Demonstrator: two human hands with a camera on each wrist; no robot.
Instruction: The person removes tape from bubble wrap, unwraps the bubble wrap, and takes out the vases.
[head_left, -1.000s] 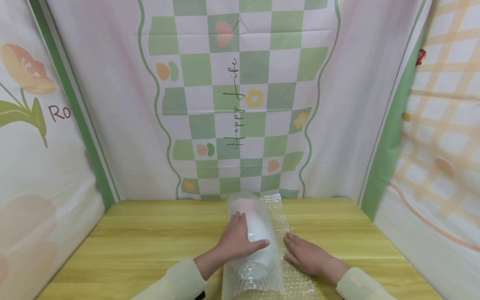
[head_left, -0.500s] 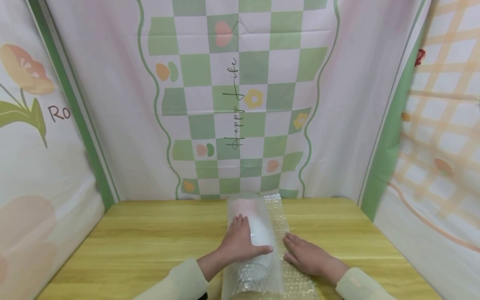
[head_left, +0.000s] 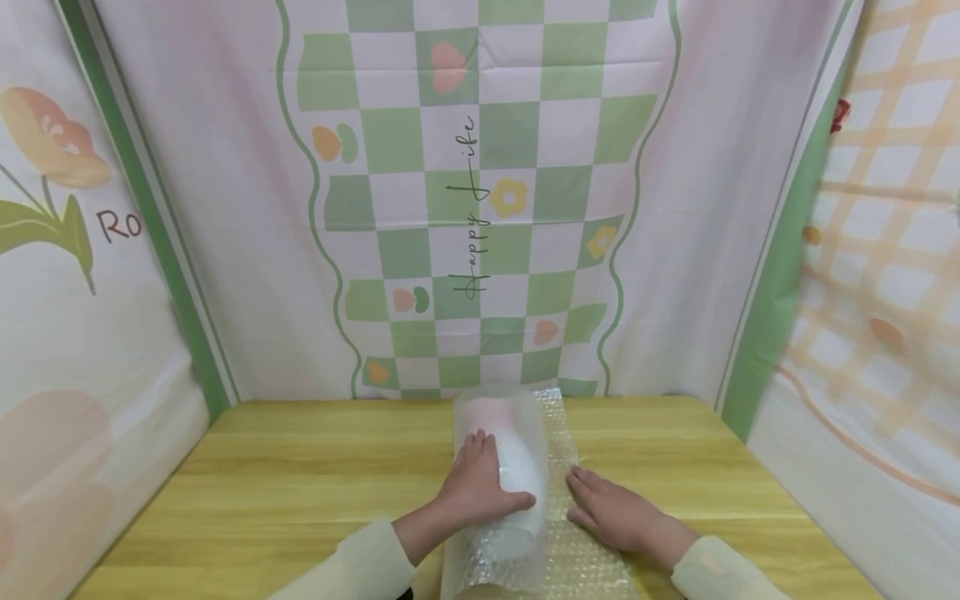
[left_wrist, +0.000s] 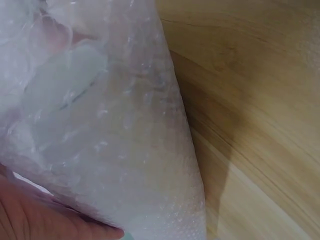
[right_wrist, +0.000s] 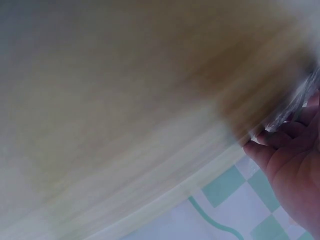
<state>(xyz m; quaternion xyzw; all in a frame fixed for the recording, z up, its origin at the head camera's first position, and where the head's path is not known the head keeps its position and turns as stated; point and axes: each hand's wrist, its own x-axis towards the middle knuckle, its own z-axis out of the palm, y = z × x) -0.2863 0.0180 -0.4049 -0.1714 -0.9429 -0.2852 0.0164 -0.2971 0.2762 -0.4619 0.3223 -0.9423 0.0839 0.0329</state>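
Observation:
A white object with a pink far end [head_left: 491, 412] lies inside a layer of clear bubble wrap [head_left: 585, 562], whose flat part spreads out to the right on the table. My left hand [head_left: 474, 485] rests on top of the wrapped bundle, fingers pointing away and thumb stretched across to the right. In the left wrist view the film [left_wrist: 145, 145] fills much of the picture, and the white object's rounded end shows through it. My right hand [head_left: 622, 512] lies at the right edge of the flat wrap, fingertips on it; in the right wrist view crumpled film shows beside the fingers [right_wrist: 257, 152].
The yellow wood-grain table [head_left: 322, 467] extends to both sides of the bundle. Behind it hangs a white curtain with a green checked print [head_left: 510, 137]. Printed cloths close off the left [head_left: 90, 333] and right sides [head_left: 870, 275].
The bundle's right edge has drawn to the left, baring more of the flat wrap. My left hand has shifted slightly toward me. The right hand has stayed in place.

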